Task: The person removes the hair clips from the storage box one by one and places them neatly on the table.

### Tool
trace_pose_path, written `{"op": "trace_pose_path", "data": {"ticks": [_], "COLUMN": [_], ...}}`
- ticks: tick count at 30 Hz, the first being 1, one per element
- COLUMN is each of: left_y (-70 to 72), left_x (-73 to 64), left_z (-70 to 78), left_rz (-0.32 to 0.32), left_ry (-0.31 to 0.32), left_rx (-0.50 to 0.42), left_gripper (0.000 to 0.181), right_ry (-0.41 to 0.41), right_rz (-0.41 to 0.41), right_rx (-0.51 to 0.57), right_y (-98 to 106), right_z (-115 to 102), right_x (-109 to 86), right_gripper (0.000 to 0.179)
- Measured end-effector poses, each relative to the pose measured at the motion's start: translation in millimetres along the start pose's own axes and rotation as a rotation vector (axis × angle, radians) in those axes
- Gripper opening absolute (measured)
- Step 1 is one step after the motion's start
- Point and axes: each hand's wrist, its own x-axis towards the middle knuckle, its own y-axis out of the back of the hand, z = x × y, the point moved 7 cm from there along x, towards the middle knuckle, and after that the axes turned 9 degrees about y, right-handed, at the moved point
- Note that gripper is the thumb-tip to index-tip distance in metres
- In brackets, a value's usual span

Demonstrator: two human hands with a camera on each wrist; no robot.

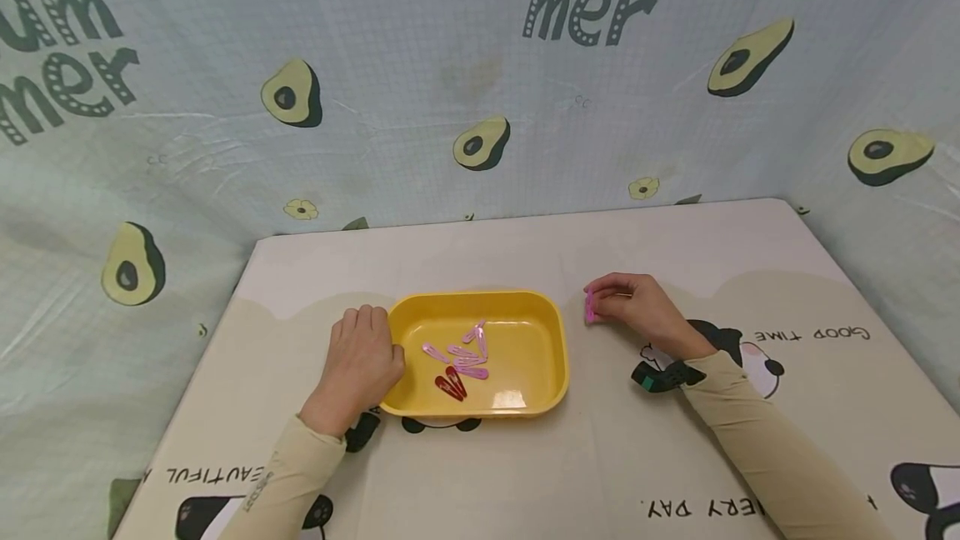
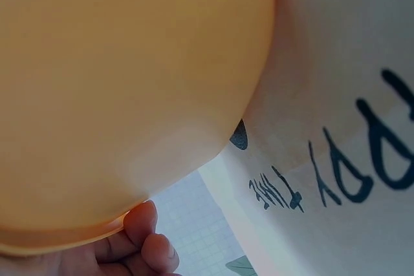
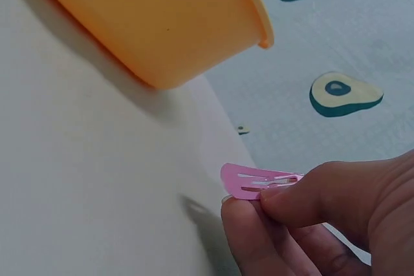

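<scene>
A yellow tray (image 1: 528,352) stands on the table, with several pink hair clips (image 1: 472,372) and a few dark red hair clips (image 1: 448,388) lying loose inside it. My left hand (image 1: 363,357) grips the tray's left rim; in the left wrist view its curled fingers (image 2: 141,224) show at the tray's edge. To the right of the tray, apart from it, my right hand (image 1: 637,307) pinches one pink hair clip (image 3: 249,182) between thumb and fingertips. That clip is held just above the tabletop, and its rear end is hidden by the thumb.
A pale tablecloth (image 1: 600,457) printed with cartoon figures and lettering covers the table. Behind the table's far edge hangs a light blue curtain (image 1: 390,107) with avocado prints. A dark band (image 1: 667,376) is strapped on the right wrist.
</scene>
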Motion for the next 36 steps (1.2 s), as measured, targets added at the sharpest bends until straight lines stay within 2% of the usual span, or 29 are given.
{"op": "trace_pose_path", "data": {"ticks": [13, 23, 36], "left_y": [3.1, -1.5, -2.2], "left_x": [0.0, 0.7, 0.7], "left_z": [1.4, 1.2, 1.2], "left_rz": [0.009, -0.013, -0.01], "left_ry": [-0.011, 0.002, 0.012], "left_rx": [0.002, 0.003, 0.018], "left_gripper": [0.017, 0.019, 0.02], "right_ry": [0.009, 0.002, 0.043], "right_rz": [-0.01, -0.007, 0.002], "right_rx": [-0.12, -0.14, -0.182], "right_y": [-0.5, -0.6, -4.3], "right_z": [4.0, 5.8, 1.8], "right_x": [2.1, 1.2, 1.6], "right_gripper": [0.026, 0.026, 0.024]}}
